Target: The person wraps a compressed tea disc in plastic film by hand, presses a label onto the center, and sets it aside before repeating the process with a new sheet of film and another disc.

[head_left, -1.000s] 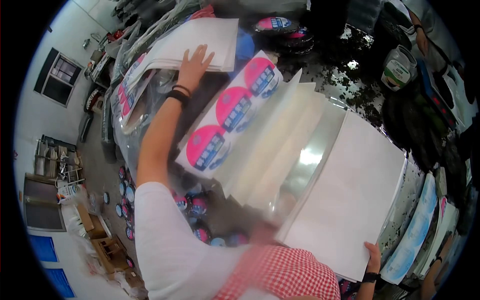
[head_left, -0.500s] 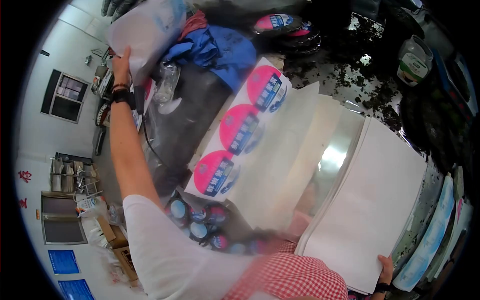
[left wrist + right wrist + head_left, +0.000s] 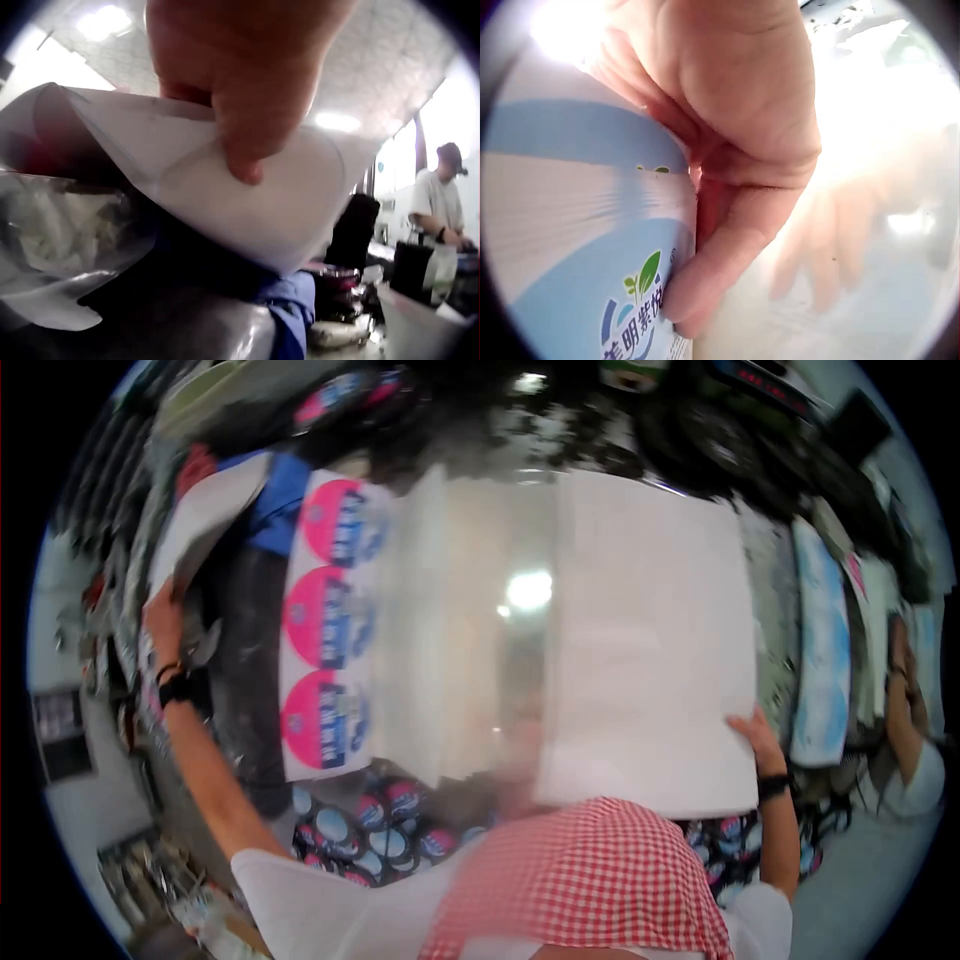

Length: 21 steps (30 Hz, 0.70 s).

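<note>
My left hand [image 3: 165,622] reaches out to the far left and grips a bundle of white sheets [image 3: 205,510]. In the left wrist view the fingers [image 3: 244,161] curl over the bent white sheets [image 3: 247,202]. At the lower right corner of a thick stack of white sheets [image 3: 650,630], my right hand [image 3: 752,735] pinches the edge. The right wrist view shows its thumb [image 3: 720,262] pressed on the stack's printed blue-and-white underside [image 3: 577,225]. Between my hands lies a sheet of round pink-and-blue stickers [image 3: 325,625].
A glossy, fanned pile of sheets [image 3: 470,620] lies in the middle. Round tins [image 3: 360,835] fill a space below the sticker sheet. A clear plastic bag [image 3: 67,240] and a blue cloth [image 3: 292,300] lie under my left hand. Another person's arm [image 3: 905,730] is at the right.
My head has swung, so the table now looks squared up and blurred. The left hand has come down and left with its white sheets. The right hand keeps its hold on the stack.
</note>
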Each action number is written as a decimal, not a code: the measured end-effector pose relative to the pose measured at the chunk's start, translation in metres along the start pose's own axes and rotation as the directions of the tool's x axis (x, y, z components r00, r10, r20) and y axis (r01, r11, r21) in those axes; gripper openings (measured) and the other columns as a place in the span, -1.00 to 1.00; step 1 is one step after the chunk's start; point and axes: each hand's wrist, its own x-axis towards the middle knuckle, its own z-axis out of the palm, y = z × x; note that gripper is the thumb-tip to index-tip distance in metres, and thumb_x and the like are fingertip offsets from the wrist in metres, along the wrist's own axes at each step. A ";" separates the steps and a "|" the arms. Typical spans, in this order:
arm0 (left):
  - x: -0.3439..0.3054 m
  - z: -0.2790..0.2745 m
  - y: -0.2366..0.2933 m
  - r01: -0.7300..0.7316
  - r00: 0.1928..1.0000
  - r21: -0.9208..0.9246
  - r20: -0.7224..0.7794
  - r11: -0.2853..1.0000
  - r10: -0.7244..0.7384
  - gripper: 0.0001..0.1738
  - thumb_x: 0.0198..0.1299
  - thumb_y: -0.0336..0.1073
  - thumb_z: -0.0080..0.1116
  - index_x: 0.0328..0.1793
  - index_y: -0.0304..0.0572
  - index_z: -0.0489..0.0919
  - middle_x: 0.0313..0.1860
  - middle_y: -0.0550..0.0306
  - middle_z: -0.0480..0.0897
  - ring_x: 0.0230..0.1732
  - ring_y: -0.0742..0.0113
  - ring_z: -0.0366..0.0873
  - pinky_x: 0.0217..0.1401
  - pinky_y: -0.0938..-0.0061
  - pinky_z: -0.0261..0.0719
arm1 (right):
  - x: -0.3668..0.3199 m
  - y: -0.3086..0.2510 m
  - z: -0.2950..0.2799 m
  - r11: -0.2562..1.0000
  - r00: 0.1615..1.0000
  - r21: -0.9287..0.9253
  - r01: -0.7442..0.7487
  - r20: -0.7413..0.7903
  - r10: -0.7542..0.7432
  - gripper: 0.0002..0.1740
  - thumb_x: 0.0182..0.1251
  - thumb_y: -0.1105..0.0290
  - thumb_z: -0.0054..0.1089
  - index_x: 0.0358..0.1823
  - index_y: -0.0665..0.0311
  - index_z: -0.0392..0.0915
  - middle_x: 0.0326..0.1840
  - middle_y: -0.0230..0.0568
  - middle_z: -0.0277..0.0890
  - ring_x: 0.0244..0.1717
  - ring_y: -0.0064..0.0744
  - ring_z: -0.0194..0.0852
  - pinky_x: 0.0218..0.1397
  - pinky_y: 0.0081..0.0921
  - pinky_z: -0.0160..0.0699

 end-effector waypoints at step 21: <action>-0.161 -0.111 0.434 0.835 0.511 -0.417 0.345 -0.360 0.787 -0.59 0.34 -0.20 0.13 0.20 -0.32 0.53 0.15 0.01 0.60 0.14 0.22 0.56 0.20 0.43 0.50 | -0.063 -0.074 0.008 0.757 0.766 -0.137 0.639 0.022 -0.643 -0.44 0.19 0.57 0.26 0.24 0.44 0.33 0.06 -0.13 0.53 0.01 -0.35 0.52 0.13 -0.44 0.48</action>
